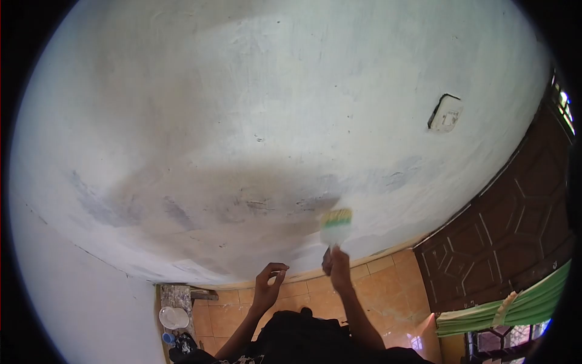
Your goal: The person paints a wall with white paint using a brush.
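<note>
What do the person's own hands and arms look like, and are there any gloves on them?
The left hand and right hand are bare, with no gloves. I can't see a watch or bracelet either. Both forearms are bare too, and black clothing shows between them. It's too dark to tell where any sleeves end.

Brown panelled door [500, 233], gathered green curtain [533, 304], orange tiled floor [388, 297], possibly a window [520, 335].
</note>
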A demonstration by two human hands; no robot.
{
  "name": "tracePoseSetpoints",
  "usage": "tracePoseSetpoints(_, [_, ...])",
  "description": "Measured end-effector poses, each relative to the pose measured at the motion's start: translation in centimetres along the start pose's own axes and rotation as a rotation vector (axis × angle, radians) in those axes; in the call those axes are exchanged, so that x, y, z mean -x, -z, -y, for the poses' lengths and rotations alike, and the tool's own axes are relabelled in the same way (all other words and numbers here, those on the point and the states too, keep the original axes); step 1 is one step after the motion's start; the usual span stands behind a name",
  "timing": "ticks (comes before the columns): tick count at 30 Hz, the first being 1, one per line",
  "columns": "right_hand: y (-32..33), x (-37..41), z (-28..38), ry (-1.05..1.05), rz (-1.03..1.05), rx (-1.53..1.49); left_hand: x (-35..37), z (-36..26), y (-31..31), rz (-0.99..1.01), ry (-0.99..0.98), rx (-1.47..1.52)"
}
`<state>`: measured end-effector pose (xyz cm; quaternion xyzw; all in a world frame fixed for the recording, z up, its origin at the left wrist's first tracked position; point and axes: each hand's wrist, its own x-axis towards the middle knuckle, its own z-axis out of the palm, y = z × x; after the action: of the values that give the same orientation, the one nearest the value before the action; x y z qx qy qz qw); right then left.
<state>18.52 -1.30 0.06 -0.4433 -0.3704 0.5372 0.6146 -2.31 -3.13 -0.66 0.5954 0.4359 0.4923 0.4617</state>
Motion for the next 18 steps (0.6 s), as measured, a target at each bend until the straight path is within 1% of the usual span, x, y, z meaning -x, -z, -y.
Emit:
tracePoseSetpoints(1, [-0.3, -0.9, 2.0, 0.195, 0.063, -0.004, 0.4, 0.4, 0.1, 0.024, 0.031, 0.008])
tracePoseSetpoints(2, [-1.7, -1.2, 5.4, 0.208, 0.044, -0.005, 0.6, 0.6, 0.2, 0.055, 0.017, 0.005])
tracePoseSetpoints(3, [-2.0, -2.1, 7.7, 0.207, 0.058, 0.043, 0.5, 0.7, 0.2, 0.086, -0.001, 0.004])
tracePoseSetpoints(4, [-3.0, -2.7, 10.1, 0.184, 0.054, 0.029, 0.3, 0.7, 0.0, 0.113, -0.024, 0.007])
tracePoseSetpoints(5, [-2.8, -3.1, 10.0, 0.174, 0.043, 0.063, 0.1, 0.6, -0.1, 0.127, -0.030, 0.009])
tracePoseSetpoints(7, [-2.3, -4.8, 8.4, 0.152, 0.037, 0.127, -0.2, 0.4, 0.2, 0.141, -0.044, 0.008])
tracePoseSetpoints(8, [-1.9, -4.6, 6.4, 0.180, -0.001, 0.186, -0.4, 0.2, 0.4, 0.135, -0.049, 0.012])
tracePoseSetpoints(9, [-1.0, -4.3, 3.6, 0.156, -0.019, 0.186, -0.6, 0.1, 0.6, 0.129, -0.052, 0.018])
tracePoseSetpoints(11, [1.1, -2.9, -3.4, 0.093, -0.150, 0.335, -0.5, 0.4, 0.8, 0.109, -0.042, 0.033])
tracePoseSetpoints(13, [-0.9, 0.7, -2.9, -0.160, -0.216, 0.162, -0.4, 1.0, 1.2, 0.089, -0.023, 0.045])
tracePoseSetpoints(14, [-1.8, 1.6, -1.3, -0.165, -0.174, 0.085, -0.6, 1.3, 1.3, 0.088, -0.014, 0.049])
tracePoseSetpoints(17, [-3.1, 0.0, 4.6, 0.206, -0.102, 0.184, 0.2, 1.8, 1.5, 0.125, 0.018, 0.043])
tracePoseSetpoints(18, [-3.5, -0.8, 7.2, 0.231, -0.076, 0.189, 0.2, 1.8, 1.4, 0.151, 0.009, 0.040])
